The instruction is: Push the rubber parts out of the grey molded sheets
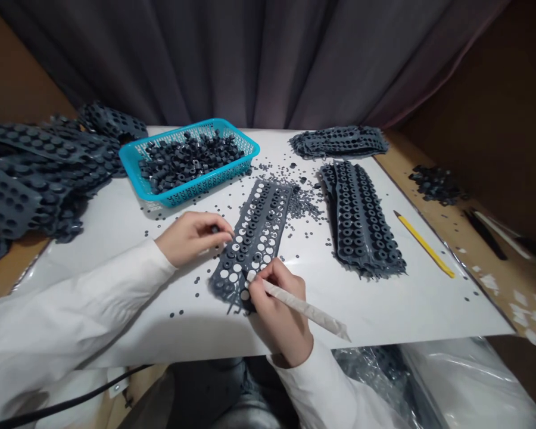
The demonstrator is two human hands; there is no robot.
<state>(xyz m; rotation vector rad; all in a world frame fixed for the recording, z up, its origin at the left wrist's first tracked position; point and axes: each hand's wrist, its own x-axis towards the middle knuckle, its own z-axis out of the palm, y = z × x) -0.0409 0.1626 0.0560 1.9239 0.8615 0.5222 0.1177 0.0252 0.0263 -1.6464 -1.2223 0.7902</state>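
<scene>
At the left edge of a dark grey rubber strip (255,238), my left hand (192,237) has thumb and forefinger pinched together, with a small dark rubber piece (214,229) showing between them. The strip lies flat and slanted, with rows of round holes showing white and other rows filled with dark rings. In my right hand (286,310) is a white, paper-wrapped stick (308,307), held like a pen. Its upper tip touches or hovers just over the strip's near end; I cannot tell which. The pointed end sticks out to the lower right.
A turquoise basket (192,186) holds many small dark rubber pieces. A stack of ringed strips (361,217) and another stack (339,142) lie right. More strips (40,173) pile up left. A yellow pencil (424,244) lies right, and tiny dark discs (304,202) are scattered around.
</scene>
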